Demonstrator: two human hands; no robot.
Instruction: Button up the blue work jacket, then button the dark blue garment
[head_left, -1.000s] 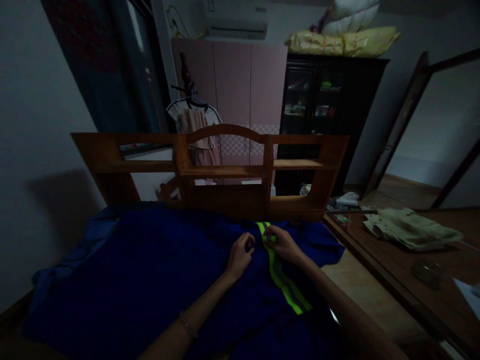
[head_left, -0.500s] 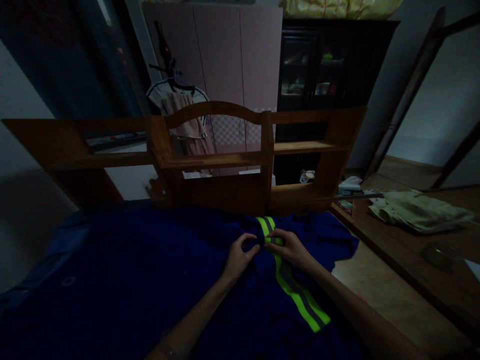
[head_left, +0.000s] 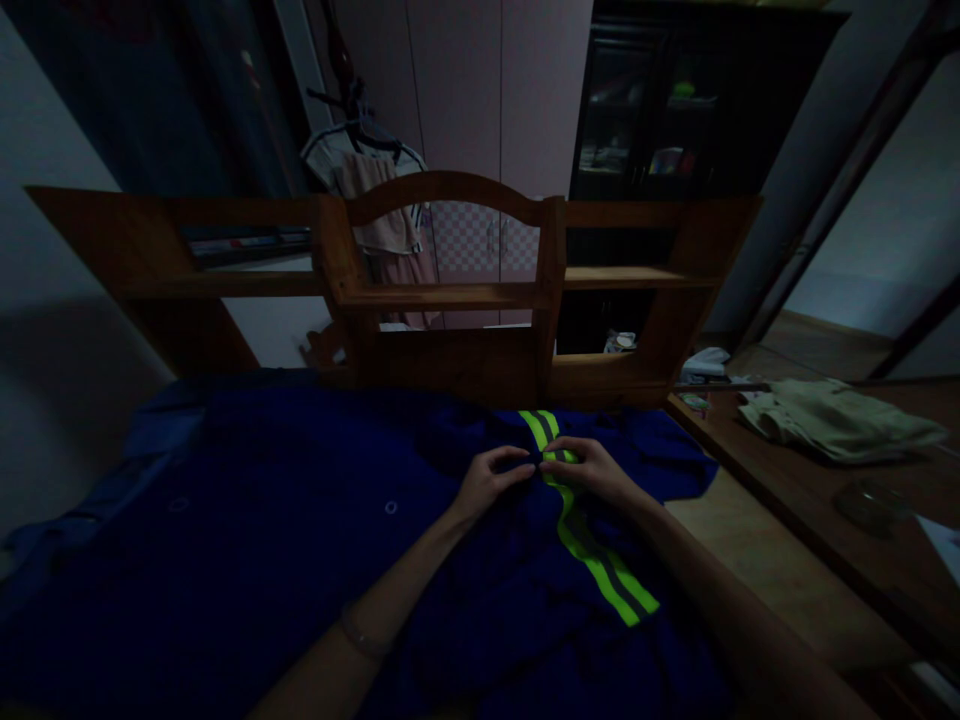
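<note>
A dark blue work jacket [head_left: 517,590] lies spread out in front of me, with a yellow-green and grey reflective strip [head_left: 600,565] running down it. My left hand [head_left: 487,485] is closed, thumb and fingers pinching the blue cloth just left of the strip. Close beside it, my right hand [head_left: 596,470] pinches the jacket at the reflective strip. The fingertips nearly meet. What exactly lies between them is too small and dark to make out. A blue sleeve-like part [head_left: 679,460] stretches to the right.
Behind the jacket stands a wooden headboard with shelves [head_left: 442,295]. To the right, a brown wooden surface [head_left: 795,490] bears folded pale green cloth [head_left: 840,420] and a glass dish [head_left: 870,500]. Clothes [head_left: 382,205] hang before a pink wardrobe [head_left: 465,100]. The room is dim.
The view has tilted down and shifted slightly left. Both hands still pinch the jacket by the strip, their fingertips now closer together. Left fingers have straightened a little.
</note>
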